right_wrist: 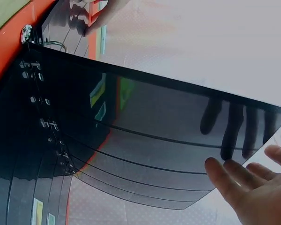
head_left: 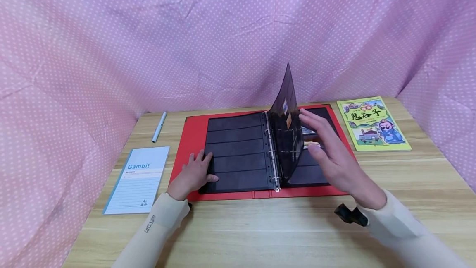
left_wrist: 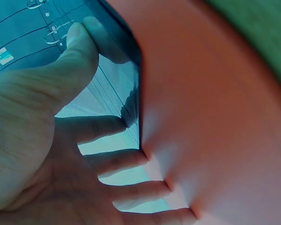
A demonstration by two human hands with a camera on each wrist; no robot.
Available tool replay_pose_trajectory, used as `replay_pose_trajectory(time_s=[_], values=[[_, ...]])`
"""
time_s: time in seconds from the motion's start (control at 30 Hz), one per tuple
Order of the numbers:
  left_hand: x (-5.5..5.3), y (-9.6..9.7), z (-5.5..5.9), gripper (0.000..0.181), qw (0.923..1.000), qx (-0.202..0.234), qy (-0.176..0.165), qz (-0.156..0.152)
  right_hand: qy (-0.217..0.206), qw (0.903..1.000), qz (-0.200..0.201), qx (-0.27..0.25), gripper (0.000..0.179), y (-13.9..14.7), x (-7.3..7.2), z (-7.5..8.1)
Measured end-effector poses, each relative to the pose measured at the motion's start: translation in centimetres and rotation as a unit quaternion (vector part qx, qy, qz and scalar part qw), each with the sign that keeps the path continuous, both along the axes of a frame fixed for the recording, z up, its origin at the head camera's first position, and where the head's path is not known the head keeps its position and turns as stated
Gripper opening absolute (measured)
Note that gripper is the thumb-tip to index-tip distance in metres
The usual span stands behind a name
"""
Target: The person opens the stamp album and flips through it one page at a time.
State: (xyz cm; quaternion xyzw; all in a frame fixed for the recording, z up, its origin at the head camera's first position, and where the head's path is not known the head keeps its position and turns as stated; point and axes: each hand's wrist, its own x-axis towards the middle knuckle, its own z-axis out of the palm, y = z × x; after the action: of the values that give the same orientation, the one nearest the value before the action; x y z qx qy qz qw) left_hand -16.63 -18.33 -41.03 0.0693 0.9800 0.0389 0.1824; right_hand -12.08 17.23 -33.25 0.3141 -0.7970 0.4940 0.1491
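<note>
A red ring binder (head_left: 191, 135) lies open on the table, with black pocket pages on metal rings (head_left: 273, 152). My left hand (head_left: 191, 175) rests spread at its left side, thumb over the left black page (head_left: 238, 160) and fingertips on the red cover (left_wrist: 215, 117). One dark see-through page (head_left: 288, 90) stands nearly upright from the rings. Beside its free edge is my right hand (head_left: 336, 164), fingers extended and fingertips right at the page (right_wrist: 150, 154), which mirrors them. Small stamp-like pieces (head_left: 311, 144) sit in the right page's pockets, partly behind this hand.
Left of the binder are a pale blue notebook (head_left: 137, 181) marked Gambit and a light blue pen (head_left: 159, 127). A yellow-green illustrated book (head_left: 373, 123) lies at the right. Pink dotted cloth (head_left: 238, 40) hangs behind the wooden table (head_left: 260, 235).
</note>
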Motion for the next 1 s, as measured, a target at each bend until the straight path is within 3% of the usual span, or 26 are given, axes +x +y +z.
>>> replay_pose_trajectory(time_s=[0.27,0.43,0.6,0.77,0.87,1.0], values=[[0.0,-0.3,-0.1,0.089,0.9998,0.015,0.005,-0.01,-0.034,0.9983,0.048,0.006,0.055,-1.1,-0.5,-1.1],[-0.1,-1.6,0.9,0.08,0.9961,0.086,0.015,-0.007,-0.075,0.9937,0.064,0.053,0.055,-1.8,-0.9,-2.4],[-0.6,-3.2,2.2,0.065,0.9819,0.185,0.038,0.017,-0.135,0.9798,0.074,0.128,0.046,-2.4,-1.2,-4.0],[-1.1,-4.0,3.4,0.055,0.9682,0.237,0.079,0.0,-0.147,0.9616,0.105,0.206,0.043,-3.1,-1.7,-5.3],[-1.2,-3.9,3.6,0.057,0.965,0.248,0.083,-0.006,-0.148,0.9502,0.123,0.245,0.043,-3.7,-1.9,-6.0],[-1.2,-3.0,3.1,0.067,0.9694,0.234,0.072,-0.019,-0.154,0.9406,0.134,0.271,0.038,-4.3,-1.9,-6.5]])
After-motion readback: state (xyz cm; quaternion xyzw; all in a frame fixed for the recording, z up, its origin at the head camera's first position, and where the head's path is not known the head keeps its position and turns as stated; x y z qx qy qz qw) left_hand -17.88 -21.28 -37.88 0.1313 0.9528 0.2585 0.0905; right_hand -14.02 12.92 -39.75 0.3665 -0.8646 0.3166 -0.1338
